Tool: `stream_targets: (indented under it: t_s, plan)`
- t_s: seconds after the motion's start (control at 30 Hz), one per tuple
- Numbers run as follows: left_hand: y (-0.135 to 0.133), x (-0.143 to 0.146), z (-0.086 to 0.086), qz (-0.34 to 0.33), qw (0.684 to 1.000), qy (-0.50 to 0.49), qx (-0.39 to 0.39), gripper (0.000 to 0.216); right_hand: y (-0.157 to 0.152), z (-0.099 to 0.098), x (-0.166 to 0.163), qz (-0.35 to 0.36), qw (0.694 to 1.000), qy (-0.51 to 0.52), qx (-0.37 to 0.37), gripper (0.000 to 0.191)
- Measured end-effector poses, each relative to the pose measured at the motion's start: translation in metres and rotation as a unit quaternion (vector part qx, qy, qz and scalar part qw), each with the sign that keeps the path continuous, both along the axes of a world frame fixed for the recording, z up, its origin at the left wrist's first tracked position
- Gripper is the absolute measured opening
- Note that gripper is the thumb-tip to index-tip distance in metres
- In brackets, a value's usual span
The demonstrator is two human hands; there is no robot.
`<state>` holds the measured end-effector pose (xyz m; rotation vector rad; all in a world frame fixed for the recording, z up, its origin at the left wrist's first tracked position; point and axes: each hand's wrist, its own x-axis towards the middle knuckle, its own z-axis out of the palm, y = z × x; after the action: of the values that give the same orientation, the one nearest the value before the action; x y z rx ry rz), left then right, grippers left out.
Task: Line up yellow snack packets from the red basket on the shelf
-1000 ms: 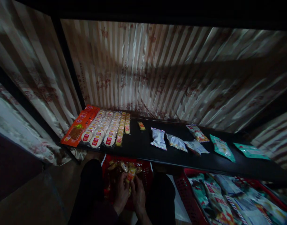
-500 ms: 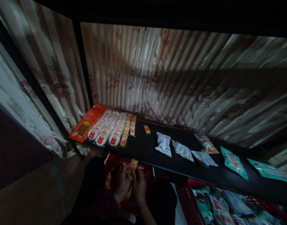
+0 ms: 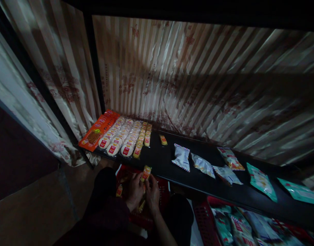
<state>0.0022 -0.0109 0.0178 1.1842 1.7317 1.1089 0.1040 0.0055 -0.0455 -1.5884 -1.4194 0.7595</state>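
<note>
Nearest, above an openwork red plastic basket [image 3: 164, 190], the person's left hand [image 3: 135, 191] and right hand [image 3: 153, 192] pinch between curled fingers a small oblong yellow packet [image 3: 146, 173] in glossy film, upright before the shelf's front edge. Beyond, on the smooth, matt black shelf [image 3: 157, 158]: flat orange pouch [image 3: 93, 137], rows of disc-shaped wrapped snacks [image 3: 126, 149], puffed silvery bags [image 3: 182, 157]. Farthest: striped, satiny curtain [image 3: 157, 75], creased into folds.
</note>
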Motion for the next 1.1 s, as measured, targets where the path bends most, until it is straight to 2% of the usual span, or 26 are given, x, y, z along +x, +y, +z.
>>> stream_targets:
  t_s: [0.3,0.47,0.73,1.1]
  plan:
    - [0.015,-0.005,-0.008,-0.003,0.999,0.029,0.026,0.044,0.014,0.014,-0.006,0.007,1.000,0.006,0.001,0.056]
    - [0.022,-0.003,-0.003,0.006,0.999,0.012,0.035,0.043,0.022,0.019,-0.007,0.010,1.000,0.003,-0.008,0.054]
    - [0.033,-0.005,0.002,-0.002,0.998,0.046,0.044,0.041,0.035,0.027,-0.007,0.010,0.999,-0.028,-0.014,0.057]
    - [0.047,-0.005,0.005,0.003,0.997,0.061,0.041,0.039,0.046,0.050,-0.008,0.021,0.995,-0.084,-0.055,0.054]
